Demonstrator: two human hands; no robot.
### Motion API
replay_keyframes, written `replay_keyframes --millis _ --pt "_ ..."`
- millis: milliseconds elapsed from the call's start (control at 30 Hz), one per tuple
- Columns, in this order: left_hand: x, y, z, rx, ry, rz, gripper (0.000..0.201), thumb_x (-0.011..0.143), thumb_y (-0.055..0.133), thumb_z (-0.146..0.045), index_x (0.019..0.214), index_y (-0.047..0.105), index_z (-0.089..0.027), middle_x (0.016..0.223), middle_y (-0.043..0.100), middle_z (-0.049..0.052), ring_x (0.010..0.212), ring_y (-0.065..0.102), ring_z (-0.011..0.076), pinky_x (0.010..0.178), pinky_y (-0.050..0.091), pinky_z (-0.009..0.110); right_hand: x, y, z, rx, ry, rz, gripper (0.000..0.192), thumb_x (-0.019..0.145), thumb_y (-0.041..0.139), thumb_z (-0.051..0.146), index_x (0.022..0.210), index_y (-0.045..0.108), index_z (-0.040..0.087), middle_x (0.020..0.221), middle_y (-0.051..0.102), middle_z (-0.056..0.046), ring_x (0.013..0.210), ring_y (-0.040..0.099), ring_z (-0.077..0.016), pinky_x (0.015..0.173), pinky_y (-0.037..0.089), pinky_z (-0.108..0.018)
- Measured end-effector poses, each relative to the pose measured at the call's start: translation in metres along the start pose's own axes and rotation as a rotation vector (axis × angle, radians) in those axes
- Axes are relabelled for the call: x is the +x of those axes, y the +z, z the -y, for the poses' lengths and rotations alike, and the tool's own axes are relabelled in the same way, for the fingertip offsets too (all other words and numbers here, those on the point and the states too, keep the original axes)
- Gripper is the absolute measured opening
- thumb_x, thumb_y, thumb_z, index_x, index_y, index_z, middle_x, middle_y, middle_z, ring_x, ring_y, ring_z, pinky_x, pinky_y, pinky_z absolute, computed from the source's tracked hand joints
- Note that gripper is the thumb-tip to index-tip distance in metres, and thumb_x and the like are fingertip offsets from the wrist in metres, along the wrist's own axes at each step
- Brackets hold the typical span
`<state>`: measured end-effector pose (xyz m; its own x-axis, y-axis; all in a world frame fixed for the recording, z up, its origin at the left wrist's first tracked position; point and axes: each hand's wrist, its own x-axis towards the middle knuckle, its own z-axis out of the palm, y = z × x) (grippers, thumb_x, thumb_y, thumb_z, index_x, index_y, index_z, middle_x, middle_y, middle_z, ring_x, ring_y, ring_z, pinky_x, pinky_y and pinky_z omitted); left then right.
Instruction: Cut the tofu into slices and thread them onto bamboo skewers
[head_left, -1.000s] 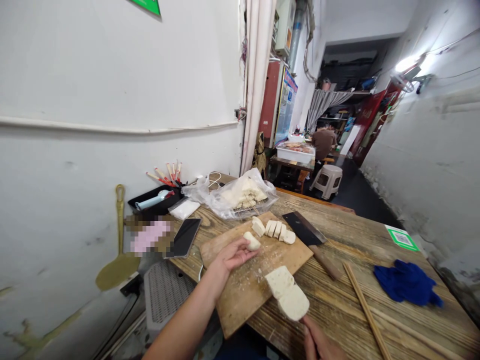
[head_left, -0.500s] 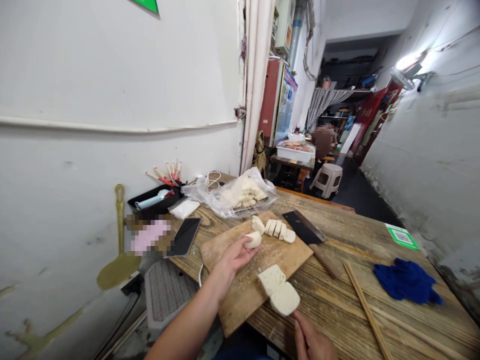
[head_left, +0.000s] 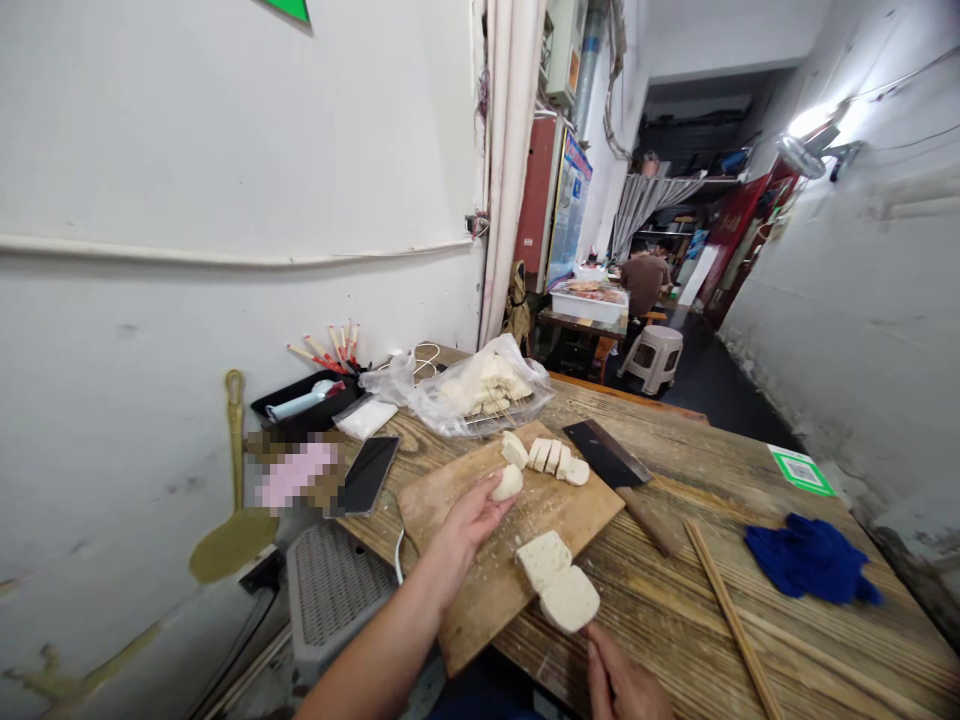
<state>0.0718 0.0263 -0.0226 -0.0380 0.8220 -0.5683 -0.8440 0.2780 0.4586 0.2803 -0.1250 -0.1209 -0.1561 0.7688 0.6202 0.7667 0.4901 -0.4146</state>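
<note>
My view's evenly lit and fairly bright, a wall lamp (head_left: 806, 125) blowing out top right, soft shadows on the table (head_left: 675, 600), fisheye bending the edges, blurred patch at left.

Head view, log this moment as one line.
left hand: holds dough piece | right hand: beside white slabs | cutting board | cleaver idle

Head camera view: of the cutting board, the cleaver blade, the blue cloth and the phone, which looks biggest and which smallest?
1. Cutting board, clearly largest.
2. Blue cloth.
3. Phone and cleaver blade look alike; unranked.
</note>
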Motion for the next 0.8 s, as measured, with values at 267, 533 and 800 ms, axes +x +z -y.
replay_keyframes --millis 267,533,800 --pt "0.0 0.0 0.0 0.003 -0.016 -0.002 0.018 0.078 0.051 -0.003 0.095 0.056 -0.008 0.091 0.064 0.011 0.101 0.058 0.023 0.091 0.046 0.04 -0.003 0.002 -0.001 -0.014 -0.018 -0.01 0.045 0.094 0.028 0.03 0.094 0.068 0.008 0.081 0.07 -0.015 0.066 0.068 -0.0217 0.064 0.056 -0.027" --pt "-0.003 0.002 0.009 0.047 -0.04 0.028 0.017 0.078 0.051 -0.003 0.094 0.056 -0.009 0.081 0.065 0.008 0.08 0.064 0.018 0.079 0.053 0.035 -0.003 0.003 0.0 -0.013 -0.002 0.003 0.043 0.094 0.03 0.028 0.097 0.067 0.007 0.081 0.07 -0.016 0.063 0.068 -0.0217 0.063 0.056 -0.027" --pt "-0.003 -0.003 0.018 0.068 -0.055 0.082 0.013 0.077 0.054 -0.004 0.087 0.057 -0.011 0.084 0.066 0.008 0.084 0.064 0.0198 0.079 0.052 0.036 0.0 -0.001 0.002 -0.08 -0.006 0.043 0.042 0.094 0.028 0.027 0.101 0.064 0.006 0.073 0.07 -0.014 0.055 0.067 -0.0204 0.05 0.053 -0.024"
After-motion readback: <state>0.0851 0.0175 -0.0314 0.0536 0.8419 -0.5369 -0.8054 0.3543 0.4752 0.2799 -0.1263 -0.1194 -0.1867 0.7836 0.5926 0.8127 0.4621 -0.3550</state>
